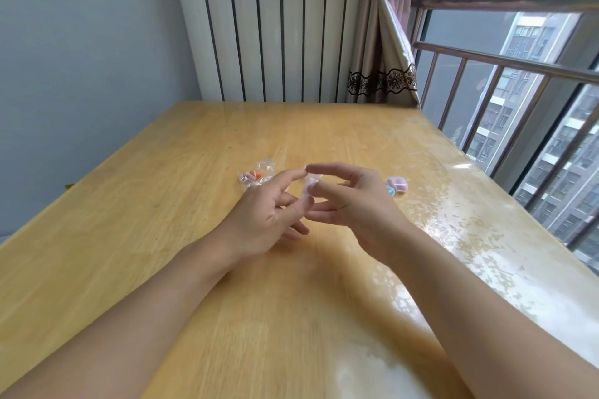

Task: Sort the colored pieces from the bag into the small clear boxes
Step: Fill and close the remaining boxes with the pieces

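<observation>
Both hands raised just above the wooden surface (pixel 201 269), meeting near its middle. Between them a small clear box (pixel 310 186) with a pinkish tint, blurred, long axis roughly upright, tilted slightly toward the right at the top. Left hand (pixel 264 215): thumb against the box's lower end, forefinger stretched up toward its top, so the left grip grasping the box. Right hand (pixel 353 199): forefinger arched over the top, thumb at the box's side, right grip also pinching the box. Behind the left hand, lying flat on the surface, a crumpled clear bag (pixel 256 174) with orange and pink pieces inside. Right of the right hand, a closed pink box (pixel 398 184) resting on the surface, a teal piece (pixel 390 190) just beside it, partly hidden.
</observation>
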The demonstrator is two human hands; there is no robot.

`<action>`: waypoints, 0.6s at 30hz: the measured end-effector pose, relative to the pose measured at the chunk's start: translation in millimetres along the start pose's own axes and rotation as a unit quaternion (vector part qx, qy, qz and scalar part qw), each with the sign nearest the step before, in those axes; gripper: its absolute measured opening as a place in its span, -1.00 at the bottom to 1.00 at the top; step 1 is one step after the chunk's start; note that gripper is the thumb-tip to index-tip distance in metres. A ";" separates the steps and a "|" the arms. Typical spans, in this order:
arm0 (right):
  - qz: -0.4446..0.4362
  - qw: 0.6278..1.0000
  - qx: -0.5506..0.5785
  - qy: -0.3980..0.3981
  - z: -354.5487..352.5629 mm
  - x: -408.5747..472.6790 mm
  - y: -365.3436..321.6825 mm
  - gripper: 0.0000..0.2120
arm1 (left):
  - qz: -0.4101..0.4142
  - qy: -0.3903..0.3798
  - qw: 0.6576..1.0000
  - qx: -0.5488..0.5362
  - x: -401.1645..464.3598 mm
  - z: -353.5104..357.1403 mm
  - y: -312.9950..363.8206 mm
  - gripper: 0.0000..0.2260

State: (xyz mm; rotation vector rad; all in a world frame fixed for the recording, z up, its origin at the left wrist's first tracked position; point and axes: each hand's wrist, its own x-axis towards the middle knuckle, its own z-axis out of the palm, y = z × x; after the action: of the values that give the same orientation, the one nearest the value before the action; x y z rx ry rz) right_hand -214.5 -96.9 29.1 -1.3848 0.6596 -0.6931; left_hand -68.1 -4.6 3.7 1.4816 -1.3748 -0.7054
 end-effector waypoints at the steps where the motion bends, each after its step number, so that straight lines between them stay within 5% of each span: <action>1: 0.012 0.999 0.020 -0.022 -3.8 -0.4 -4.8 -0.74 | 0.000 -0.004 1.000 -0.020 -0.5 -2.2 1.6 -0.50; 6: 0.005 0.991 -0.002 -0.130 -10.1 -0.2 -10.7 -0.79 | -0.005 0.010 0.998 -0.066 -0.8 -7.9 3.4 -0.60; 8: -0.112 0.974 -0.159 -0.116 -15.9 2.0 -8.5 -0.77 | -0.015 0.015 0.996 -0.090 1.7 -10.2 0.1 -0.60; 11: -0.253 0.889 -0.365 -0.110 -21.9 2.4 -7.3 -0.69 | -0.019 -0.002 0.995 -0.095 1.5 -11.6 -2.8 -0.50; 18: -0.323 0.885 -0.328 -0.073 -13.5 3.0 -1.3 -0.67 | -0.001 -0.038 0.994 -0.101 -1.0 -7.2 -0.3 -0.26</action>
State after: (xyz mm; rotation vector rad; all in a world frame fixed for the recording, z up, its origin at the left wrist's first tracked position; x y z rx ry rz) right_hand -223.0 -107.9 29.4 -2.3182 0.2970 -0.9152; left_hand -61.7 -1.8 5.9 1.3069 -1.3171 -0.8838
